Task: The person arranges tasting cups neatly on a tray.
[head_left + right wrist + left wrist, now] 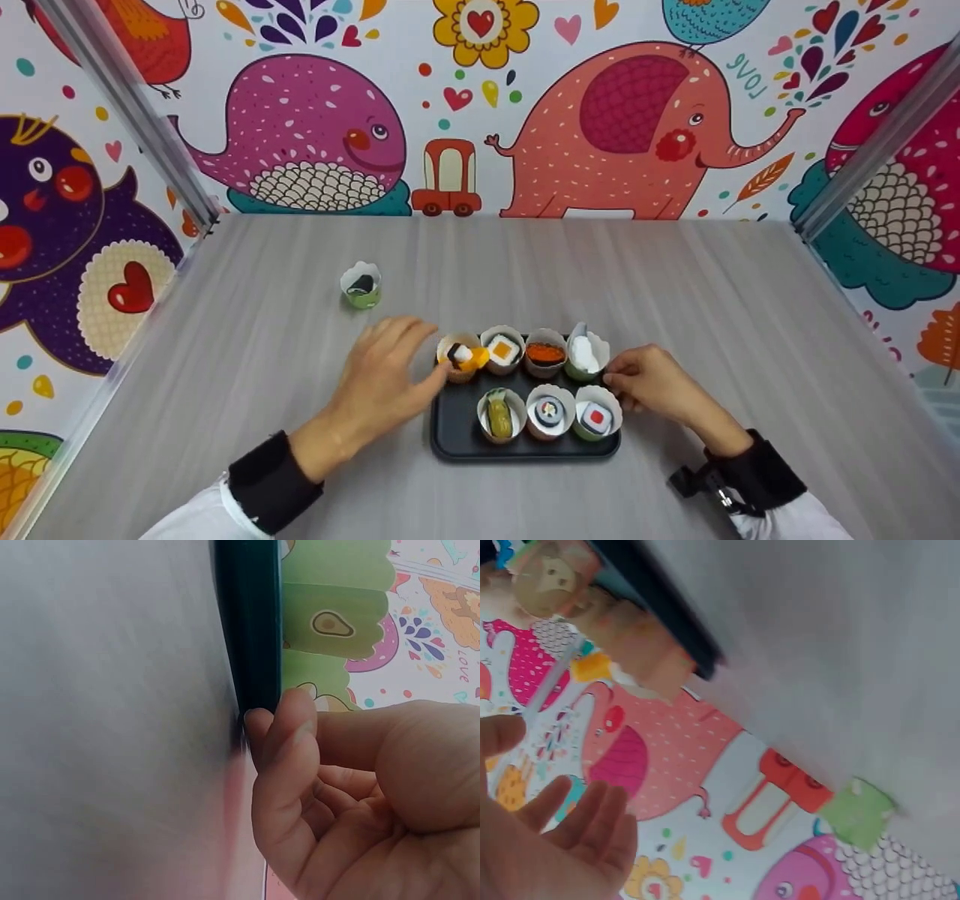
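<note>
A black tray (457, 435) on the table carries several paper cups of toy sushi in two rows. My left hand (390, 371) is spread at the tray's left end, fingers beside the back-left cup (459, 373) with an orange-and-white piece. In the left wrist view its fingers (592, 821) are parted with nothing between them. My right hand (649, 382) pinches the tray's right edge between thumb and fingers, close to a green cup (586, 367) with a white piece. The right wrist view shows those fingertips (296, 709) at the dark tray rim (259, 622).
Behind and left of the tray stands a single green cup (363, 292) with a dark piece inside. Cartoon-printed walls (480, 97) border the grey table (300, 487), with metal posts (124, 97) at the corners.
</note>
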